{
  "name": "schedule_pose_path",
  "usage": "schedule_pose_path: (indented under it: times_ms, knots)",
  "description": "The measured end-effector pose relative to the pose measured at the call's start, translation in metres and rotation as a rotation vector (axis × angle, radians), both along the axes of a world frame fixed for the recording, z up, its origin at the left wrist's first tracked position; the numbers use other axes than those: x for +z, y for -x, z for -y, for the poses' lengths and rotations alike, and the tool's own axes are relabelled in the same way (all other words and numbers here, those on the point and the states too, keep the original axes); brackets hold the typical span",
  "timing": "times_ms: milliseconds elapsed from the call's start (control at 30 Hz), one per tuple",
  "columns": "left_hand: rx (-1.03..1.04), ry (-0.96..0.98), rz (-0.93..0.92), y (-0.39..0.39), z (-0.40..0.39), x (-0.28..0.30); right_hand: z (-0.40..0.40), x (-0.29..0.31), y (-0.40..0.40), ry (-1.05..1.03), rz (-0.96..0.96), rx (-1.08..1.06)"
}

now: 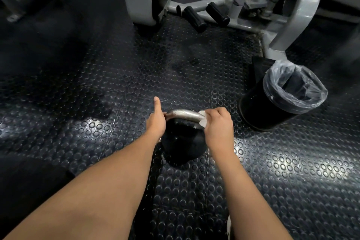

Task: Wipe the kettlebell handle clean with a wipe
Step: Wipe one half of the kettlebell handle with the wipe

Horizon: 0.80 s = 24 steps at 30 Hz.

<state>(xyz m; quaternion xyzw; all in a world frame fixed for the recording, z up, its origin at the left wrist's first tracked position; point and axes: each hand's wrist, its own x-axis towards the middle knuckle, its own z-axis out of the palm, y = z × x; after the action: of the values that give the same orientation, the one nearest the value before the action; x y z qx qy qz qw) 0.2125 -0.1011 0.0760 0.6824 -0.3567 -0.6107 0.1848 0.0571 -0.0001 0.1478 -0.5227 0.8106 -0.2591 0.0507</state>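
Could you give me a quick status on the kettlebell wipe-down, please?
Left hand grips handle, thumb up. Right hand holds wipe against handle. Nothing in the way.

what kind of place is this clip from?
Most likely a gym floor. Cues: a black kettlebell with a bare metal handle, studded rubber flooring, and the grey steel frame of a weight machine with black foot pegs. A lined bin stands beside it.

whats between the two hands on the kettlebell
In the head view, a bare stretch of the metal handle lies between the left hand and the right hand holding the wipe.
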Motion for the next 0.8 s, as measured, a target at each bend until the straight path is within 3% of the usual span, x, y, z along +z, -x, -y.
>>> schedule_pose_path:
  times_ms: [167,400,800]
  knots:
    - [0.008,-0.006,0.002,0.001,-0.001,-0.002,-0.012,-0.014,-0.031,0.014,0.019,0.144]
    - [0.011,-0.004,-0.001,0.002,-0.006,0.009,-0.031,-0.023,-0.012,0.174,0.046,-0.002]
    - [-0.011,0.018,-0.001,0.0,-0.005,0.004,-0.024,-0.03,-0.015,0.243,-0.064,0.065]
